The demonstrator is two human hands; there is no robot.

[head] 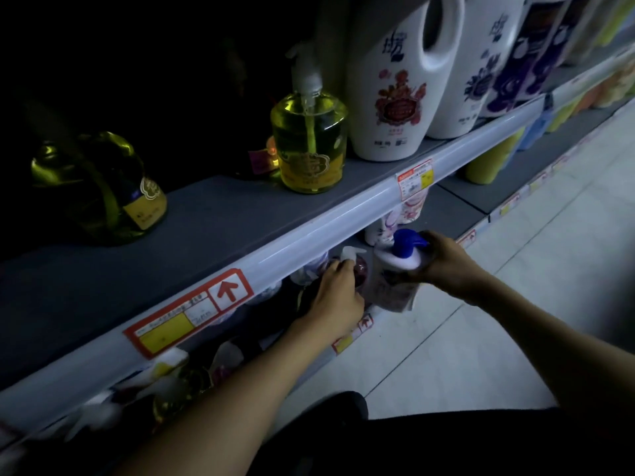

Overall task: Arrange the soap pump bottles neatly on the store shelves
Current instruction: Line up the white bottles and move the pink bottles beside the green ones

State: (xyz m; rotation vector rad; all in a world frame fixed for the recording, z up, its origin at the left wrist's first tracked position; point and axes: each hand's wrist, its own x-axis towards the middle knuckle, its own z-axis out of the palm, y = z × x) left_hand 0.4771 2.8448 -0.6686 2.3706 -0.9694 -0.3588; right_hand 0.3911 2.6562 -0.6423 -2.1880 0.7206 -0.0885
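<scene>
Two hands at the lower shelf (457,214) front edge. Right hand (446,261) clamped on white bottle (395,273), blue pump. Left hand (338,292) on a dark bottle (359,269); grip unclear. Slotting step; next, seat white bottle upright, pump forward.

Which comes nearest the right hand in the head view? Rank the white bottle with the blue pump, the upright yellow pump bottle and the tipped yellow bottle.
1. White bottle with the blue pump: gripped by the right hand, lower shelf edge.
2. Upright yellow pump bottle: upper shelf, above and to the left.
3. Tipped yellow bottle: far left of the upper shelf.
</scene>
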